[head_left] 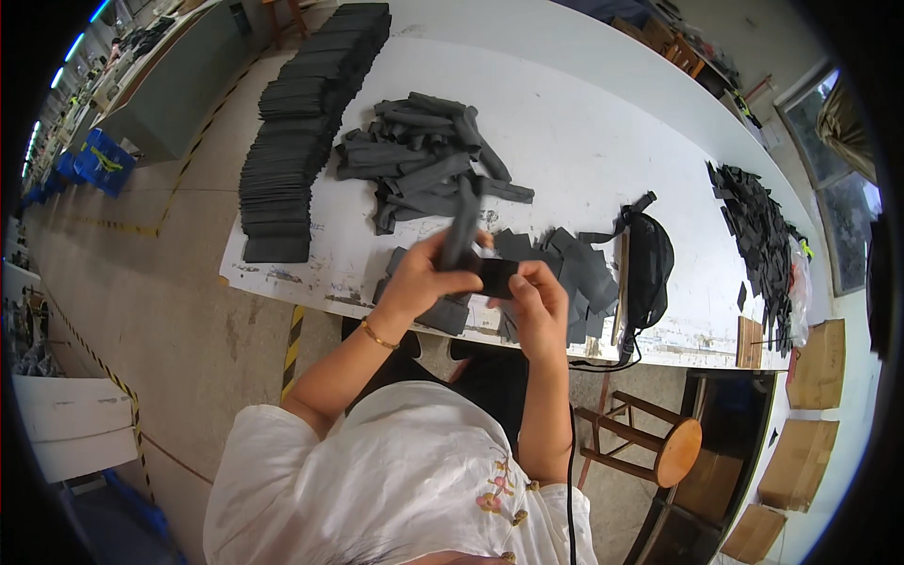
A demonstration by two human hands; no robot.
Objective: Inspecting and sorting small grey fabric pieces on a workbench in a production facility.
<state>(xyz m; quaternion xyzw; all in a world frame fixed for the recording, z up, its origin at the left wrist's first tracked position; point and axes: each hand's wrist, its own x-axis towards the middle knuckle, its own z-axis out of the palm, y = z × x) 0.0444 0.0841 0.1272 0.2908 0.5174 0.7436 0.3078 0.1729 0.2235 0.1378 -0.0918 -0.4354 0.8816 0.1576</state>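
Observation:
Above the table's near edge, my left hand [414, 287] is closed around a dark grey rolled strip [461, 226], which is blurred and sticks up past my fingers. My right hand [541, 306] pinches the end of a small black flat piece [497, 278] between thumb and fingers. The two pieces meet between my hands; whether they are joined cannot be made out. Under and beside my right hand lie loose dark grey flat pieces [579, 273]. More flat pieces [443, 315] lie partly hidden below my left hand. Beyond my hands is a heap of dark grey rolled strips [424, 165].
A long row of stacked dark pieces [278, 169] lines the white table's [565, 122] left side. A black strapped bag [650, 268] lies right of my hands. Dark scraps [753, 235] are heaped at the far right. A wooden stool [678, 452] stands below the near edge.

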